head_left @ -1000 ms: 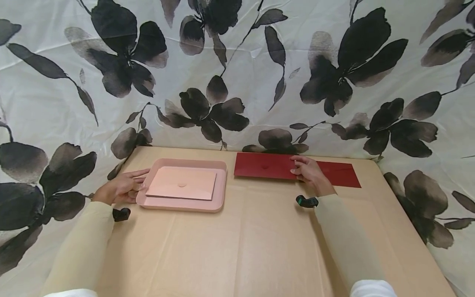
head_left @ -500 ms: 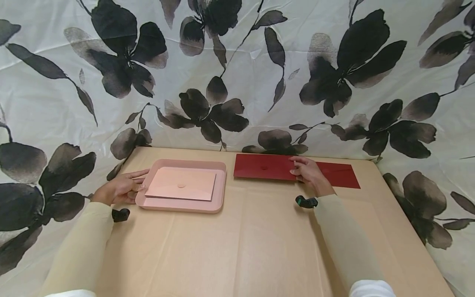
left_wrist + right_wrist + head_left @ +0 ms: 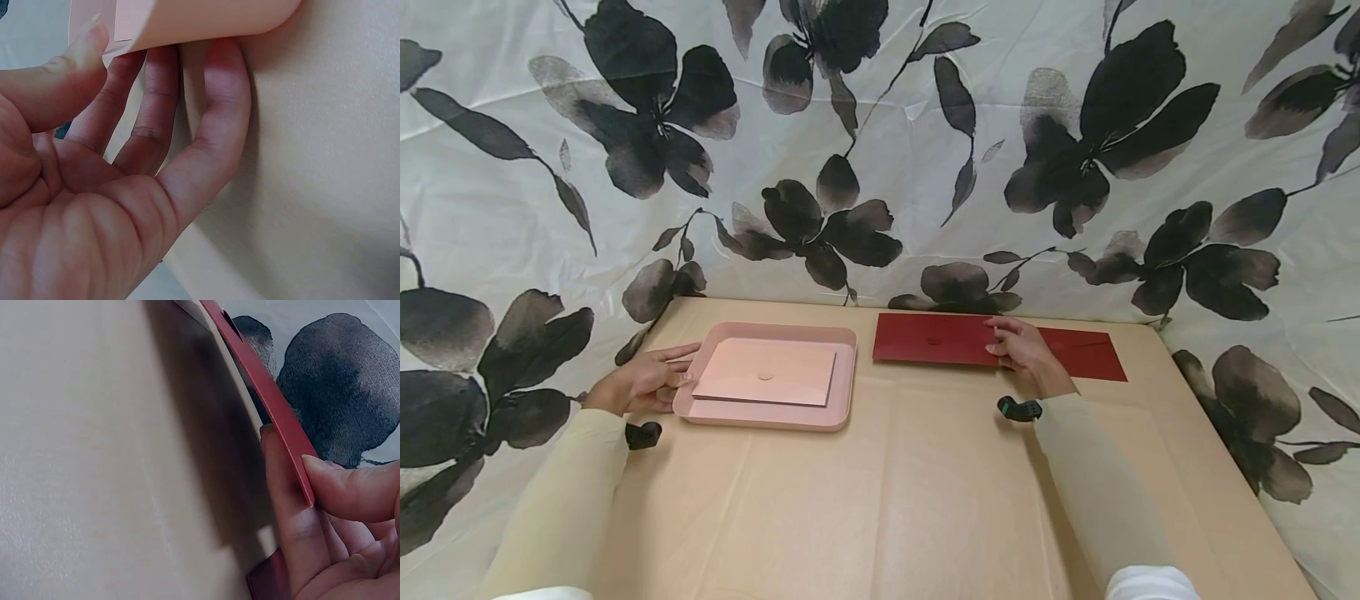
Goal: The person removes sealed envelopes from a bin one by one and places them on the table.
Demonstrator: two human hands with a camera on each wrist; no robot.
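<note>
A shallow pink tray (image 3: 842, 400) stands at the left of the table, and a pink envelope (image 3: 790, 367) with a small round mark lies in it. My left hand (image 3: 642, 382) grips the tray's left edge. In the left wrist view its fingers (image 3: 222, 81) reach beneath the tray and the thumb is at the rim. At the back right, my right hand (image 3: 1028, 354) pinches a red envelope (image 3: 932, 337) by its right end, between thumb and fingers. The right wrist view has this envelope (image 3: 269, 387) edge-on, raised over its shadow. A second red envelope (image 3: 1086, 354) lies partly behind the right hand.
The light wooden table (image 3: 887, 500) ends at the back against a white cloth (image 3: 940, 192) with dark flowers. That cloth also hangs past the table's left and right sides. Each wrist carries a black band-mounted device.
</note>
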